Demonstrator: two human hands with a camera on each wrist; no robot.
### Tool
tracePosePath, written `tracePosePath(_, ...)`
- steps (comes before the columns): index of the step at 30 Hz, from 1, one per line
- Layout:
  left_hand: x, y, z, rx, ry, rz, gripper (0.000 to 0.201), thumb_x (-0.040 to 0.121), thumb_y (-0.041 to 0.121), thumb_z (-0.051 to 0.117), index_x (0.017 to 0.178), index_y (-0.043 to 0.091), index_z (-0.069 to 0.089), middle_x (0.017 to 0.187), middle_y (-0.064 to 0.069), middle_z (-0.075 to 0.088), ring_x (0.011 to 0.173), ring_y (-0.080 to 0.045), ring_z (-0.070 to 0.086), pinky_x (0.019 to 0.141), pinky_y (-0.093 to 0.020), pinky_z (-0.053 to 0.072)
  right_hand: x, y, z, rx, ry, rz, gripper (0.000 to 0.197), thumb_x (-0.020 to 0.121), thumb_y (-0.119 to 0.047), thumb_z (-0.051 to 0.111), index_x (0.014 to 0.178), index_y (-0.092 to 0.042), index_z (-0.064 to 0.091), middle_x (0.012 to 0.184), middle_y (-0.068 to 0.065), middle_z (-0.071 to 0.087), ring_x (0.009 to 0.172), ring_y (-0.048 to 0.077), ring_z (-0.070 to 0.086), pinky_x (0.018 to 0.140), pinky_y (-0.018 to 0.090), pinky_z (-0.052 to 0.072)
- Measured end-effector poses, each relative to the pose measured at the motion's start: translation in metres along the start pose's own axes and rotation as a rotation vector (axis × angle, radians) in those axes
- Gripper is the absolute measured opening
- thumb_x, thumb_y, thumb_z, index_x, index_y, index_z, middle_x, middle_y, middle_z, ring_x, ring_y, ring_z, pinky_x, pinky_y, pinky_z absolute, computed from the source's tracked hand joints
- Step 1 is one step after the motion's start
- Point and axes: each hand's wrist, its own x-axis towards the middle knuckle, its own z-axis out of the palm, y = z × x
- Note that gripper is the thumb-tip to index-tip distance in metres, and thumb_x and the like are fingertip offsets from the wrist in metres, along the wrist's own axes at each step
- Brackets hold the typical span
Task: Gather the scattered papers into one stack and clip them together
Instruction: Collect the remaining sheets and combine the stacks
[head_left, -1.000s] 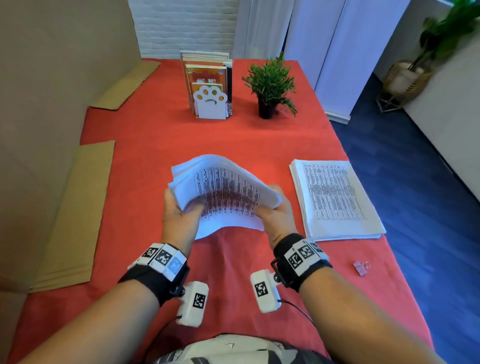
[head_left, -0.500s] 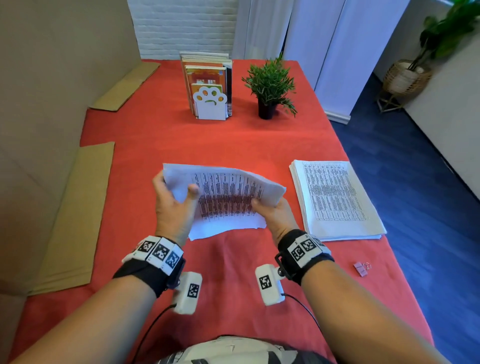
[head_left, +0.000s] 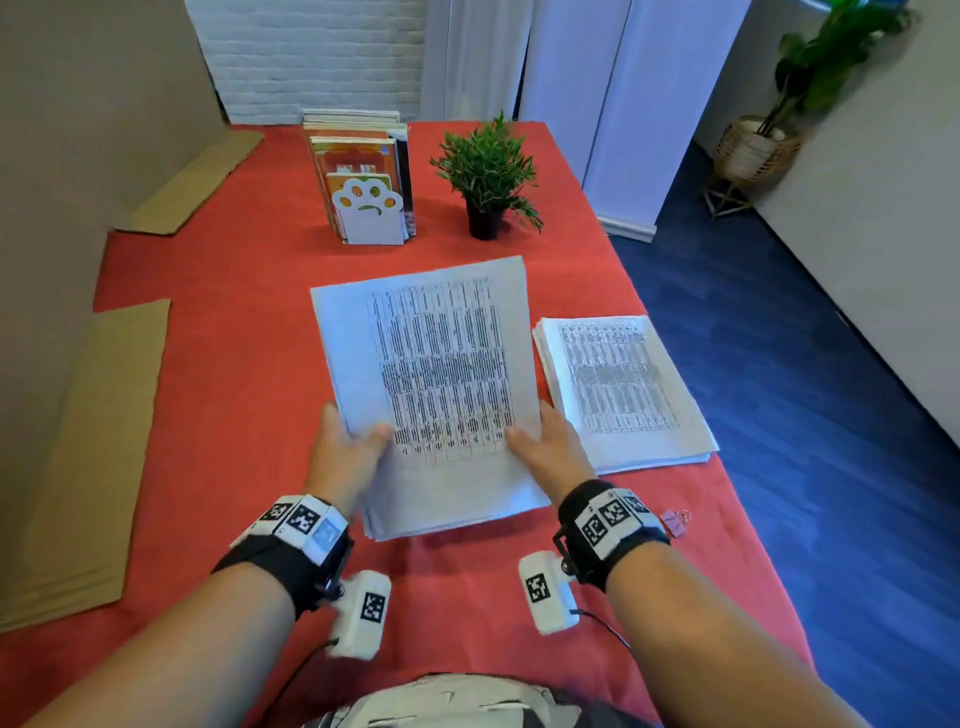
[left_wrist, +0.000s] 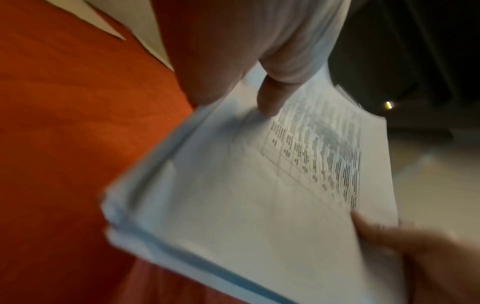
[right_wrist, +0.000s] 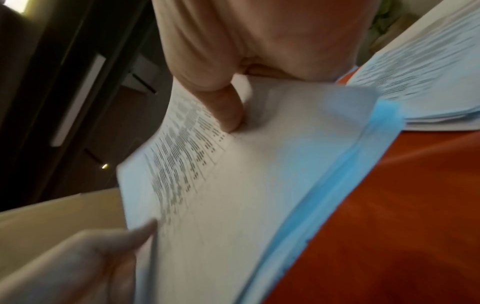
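Left of the second pile (head_left: 621, 387), both hands have a held sheaf of printed papers (head_left: 431, 384) raised off the red tablecloth (head_left: 234, 364). Left hand (head_left: 345, 457) grips its near-left edge, thumb on top and fingers underneath; right hand (head_left: 550, 457) grips the near-right edge the same way. Sheaf's far end tilts up and away from me, unsupported.

Risks as I see them:
- Edges aren't flush. Left wrist view shows layers stepped at the near corner, so clipping now would likely miss the lower sheets. Needs a tap square first.
- Only the near end is pinched. Far end could sag or fan, and a loose inner sheet may slide out toward the potted plant (head_left: 488, 176).
- Second pile lies flat just right of the sheaf, apart from it. Merging means one hand lets go; one-handed hold on a thick bundle may splay it.
- Binder clip (head_left: 674, 521) sits on the cloth near of the second pile, close to the table's right edge. A wrist sweep could knock it to the floor.
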Motion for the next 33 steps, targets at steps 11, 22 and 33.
tracePosePath(11,-0.034,-0.014,0.084,0.295,-0.091,-0.105,0.031,0.084,-0.002,0.060,0.105,0.008,0.040,0.102,-0.010,0.054,0.095,-0.025,0.054,0.081,-0.031,0.040,0.039,0.066,-0.131,-0.473,0.188,0.229,0.044,0.085,-0.005,0.053,0.128,-0.011,0.055,0.121,0.013,0.060,0.108,0.028,0.059,0.093,0.027,0.042)
tracePosePath(22,-0.035,-0.045,0.087,0.121,-0.057,-0.460,0.086,0.082,-0.006,0.061,0.150,0.012,0.011,0.142,-0.014,0.040,0.124,-0.033,0.044,0.097,-0.043,0.037,0.077,0.114,-0.213,-0.661,0.113,0.617,0.041,0.086,-0.009,0.051,0.125,0.003,0.047,0.128,0.025,0.052,0.115,0.038,0.053,0.081,0.033,0.039)
tracePosePath(33,-0.030,-0.061,0.085,0.073,-0.084,-0.486,0.098,0.073,-0.008,0.062,0.149,0.027,0.012,0.147,-0.013,0.039,0.131,-0.035,0.040,0.109,-0.050,0.034,0.087,0.111,-0.208,-0.415,0.093,0.713,0.046,0.089,-0.022,0.058,0.126,0.003,0.051,0.120,0.020,0.058,0.107,0.032,0.057,0.090,0.036,0.046)
